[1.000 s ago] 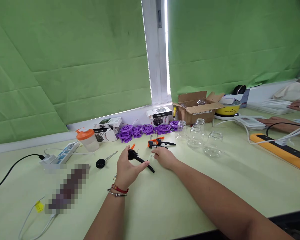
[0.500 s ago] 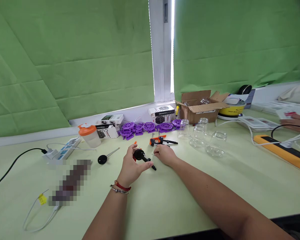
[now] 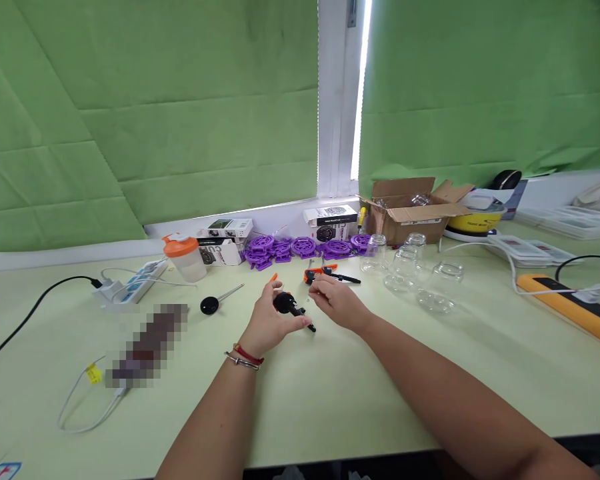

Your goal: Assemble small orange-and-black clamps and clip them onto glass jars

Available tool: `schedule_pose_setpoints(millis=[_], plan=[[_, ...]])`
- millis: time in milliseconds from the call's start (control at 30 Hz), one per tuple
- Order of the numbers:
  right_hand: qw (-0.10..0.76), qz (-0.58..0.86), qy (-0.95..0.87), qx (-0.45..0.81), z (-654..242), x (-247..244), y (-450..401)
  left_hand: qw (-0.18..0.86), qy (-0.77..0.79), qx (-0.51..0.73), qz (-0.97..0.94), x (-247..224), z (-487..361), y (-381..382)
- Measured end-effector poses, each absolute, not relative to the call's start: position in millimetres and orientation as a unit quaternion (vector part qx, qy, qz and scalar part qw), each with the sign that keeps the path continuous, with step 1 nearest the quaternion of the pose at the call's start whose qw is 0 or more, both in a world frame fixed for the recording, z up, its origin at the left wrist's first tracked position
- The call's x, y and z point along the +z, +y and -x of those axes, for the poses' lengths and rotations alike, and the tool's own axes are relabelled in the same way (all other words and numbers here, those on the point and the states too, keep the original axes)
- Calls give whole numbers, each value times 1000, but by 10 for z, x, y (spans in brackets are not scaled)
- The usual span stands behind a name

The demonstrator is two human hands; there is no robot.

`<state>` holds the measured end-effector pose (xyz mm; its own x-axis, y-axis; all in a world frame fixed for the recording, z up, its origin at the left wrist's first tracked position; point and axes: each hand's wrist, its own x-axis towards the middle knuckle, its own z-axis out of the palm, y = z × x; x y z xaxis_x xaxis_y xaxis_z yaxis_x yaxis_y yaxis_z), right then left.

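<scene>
The black tool (image 3: 285, 303) lies over the middle of the worktop (image 3: 305, 407), between the two hands and nearer the far edge than the near edge. Its round head faces the far edge; its narrow handle slants towards the near edge and to the right. It is judged light and stiff, probably of hard plastic, with a smooth head that may slip; the handle, close below the head, offers the surest hold. No fragile part can be made out.

The left hand (image 3: 265, 321) holds the tool in a wide curve, fingers behind the head and thumb extended along the handle. The right hand (image 3: 337, 301) is narrow, its fingers bunched just beyond the tool; whether they grip anything small cannot be told.

Two orange-and-black clamps (image 3: 309, 275) lie immediately beyond the right fingertips, possibly touching them. A small orange piece (image 3: 273, 277) is visible just beyond the left fingers. To the left, apart from the hand, rests a black disc (image 3: 209, 305) with a thin rod. Clear jars (image 3: 436, 300) stand to the right of the clamps, and purple parts (image 3: 303, 247) line the far edge between the white boxes (image 3: 223, 252) and the jars.
</scene>
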<state>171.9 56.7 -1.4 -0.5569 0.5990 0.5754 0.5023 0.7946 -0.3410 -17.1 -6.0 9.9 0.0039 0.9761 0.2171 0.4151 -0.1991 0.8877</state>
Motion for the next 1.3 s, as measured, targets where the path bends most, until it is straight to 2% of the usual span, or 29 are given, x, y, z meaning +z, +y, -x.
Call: schedule_pose_setpoints(millis=[100,233,333,967,1300], plan=[[386,213,-898,-5,-1670,32,430,331,533,435,-646,88,187,-55],[351,179,-913,-111,-1599,-17,381,350,521,419,-656,104,187,-67],[340,174,-914,-140,-1593,-44,398,359,521,415,-653,124,184,-79],[271,150,-941,-138,-1657,20,404,348,528,399,-664,146,193,-88],[276,159,-942,-108,-1670,-23,451,363,521,396,-663,155,186,-84]])
